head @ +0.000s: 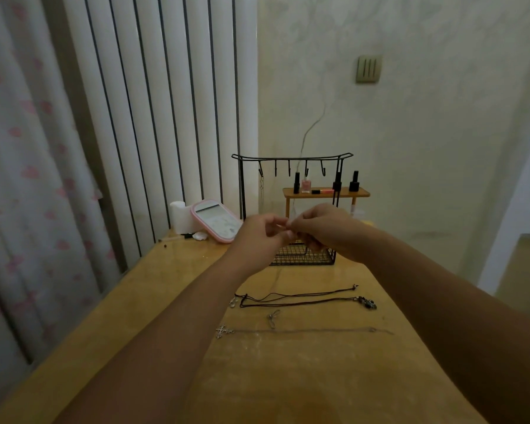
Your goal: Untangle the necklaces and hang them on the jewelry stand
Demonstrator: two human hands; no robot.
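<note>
Both hands, left (262, 232) and right (322, 228), pinched a thin chain together before the stand (291, 157), with two necklaces, cord (300, 296) and silver (303, 331), lying nearer on the worktop (153, 301)

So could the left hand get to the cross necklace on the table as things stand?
Probably yes. The cross necklace lies flat and apart from the dark cord necklaces, with bare table around it. But the left hand is pinching something fine with the right hand, so it must let go first.
</note>
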